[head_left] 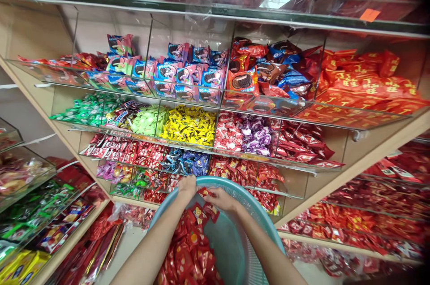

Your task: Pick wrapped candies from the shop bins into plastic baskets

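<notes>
A teal plastic basket (250, 188) with a perforated wall stands below me, partly filled with red candy packets (190, 249). My left hand (187, 187) is closed at its far rim, its fingers wrapped over the edge. Just right of it, inside the basket, my right hand (221, 198) is closed on red candy packets (204, 192) at its fingertips. How many it holds I cannot make out. Part of the grey basket bottom (223, 240) shows on the right. Red packets of a similar look (231, 167) fill a shelf compartment just beyond the rim.
A tiered shelf with clear dividers rises ahead, holding yellow sweets (190, 126), blue-pink cookie packs (168, 72) and orange-red packets (366, 79). A glass shelf edge (201, 10) crosses above. More sweets shelves stand at left (36, 204) and right (356, 220).
</notes>
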Available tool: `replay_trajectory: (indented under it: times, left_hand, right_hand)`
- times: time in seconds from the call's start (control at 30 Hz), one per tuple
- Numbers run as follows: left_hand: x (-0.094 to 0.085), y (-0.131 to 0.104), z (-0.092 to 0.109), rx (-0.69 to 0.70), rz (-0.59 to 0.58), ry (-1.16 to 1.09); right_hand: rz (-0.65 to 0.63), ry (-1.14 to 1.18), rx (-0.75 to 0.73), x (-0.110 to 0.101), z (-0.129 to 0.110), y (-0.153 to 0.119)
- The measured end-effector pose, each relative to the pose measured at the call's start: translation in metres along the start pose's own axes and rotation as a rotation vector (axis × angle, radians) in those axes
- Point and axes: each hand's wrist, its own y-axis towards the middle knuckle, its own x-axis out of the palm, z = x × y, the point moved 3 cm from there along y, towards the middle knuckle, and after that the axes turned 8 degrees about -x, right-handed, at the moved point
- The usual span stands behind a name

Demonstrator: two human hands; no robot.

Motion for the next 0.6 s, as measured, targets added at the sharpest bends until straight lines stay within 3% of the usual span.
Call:
replay_trajectory:
  times: [0.13,0.33,0.47,0.6]
  left_hand:
    - [0.0,0.001,0.0,0.024,0.035,0.017]
    - [0.002,0.005,0.0,0.043,0.043,0.041]
    - [0.003,0.006,0.0,0.054,0.066,0.054]
    - [0.002,0.005,0.0,0.061,0.074,0.049]
  right_hand:
    - [0.049,-0.152,0.09,-0.01,0.008,-0.005]
    - [0.013,-0.114,0.318,-0.015,0.031,-0.02]
    - [-0.022,-0.084,0.316,-0.005,0.034,-0.02]
    - [-0.002,-0.269,0.338,-0.001,0.031,-0.017]
